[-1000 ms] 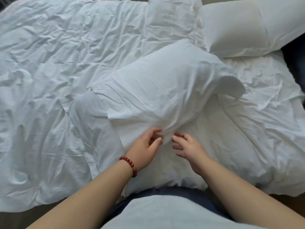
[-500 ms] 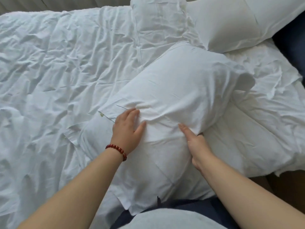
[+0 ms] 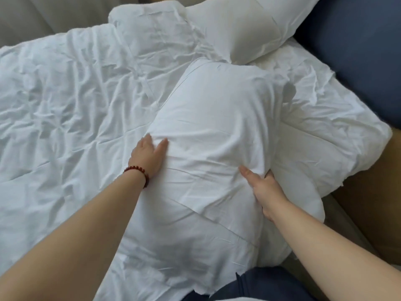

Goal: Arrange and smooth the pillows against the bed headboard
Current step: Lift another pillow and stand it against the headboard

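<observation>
the left fingers [image 3: 148,141] lie straight and a little spread, flat against the near left side of the pillow [image 3: 217,118], with the thumb angled onto its top. the right fingers [image 3: 268,175] curl under a bunched fold at the pillow's right side and the thumb lies along the top, so the cloth is pinched between them. the left hand [image 3: 149,156] presses and the right hand [image 3: 263,187] grips. the pillow is white and plump, in a loose, creased case whose slack end trails toward the person. it lies askew on the rumpled white duvet [image 3: 65,101], about mid-bed, its far end just beside a second white pillow [image 3: 238,27] that sits next to a dark blue padded panel [image 3: 358,44]. both forearms are bare and reach forward, nearly straight. the left wrist wears a red bead bracelet [image 3: 137,171].
</observation>
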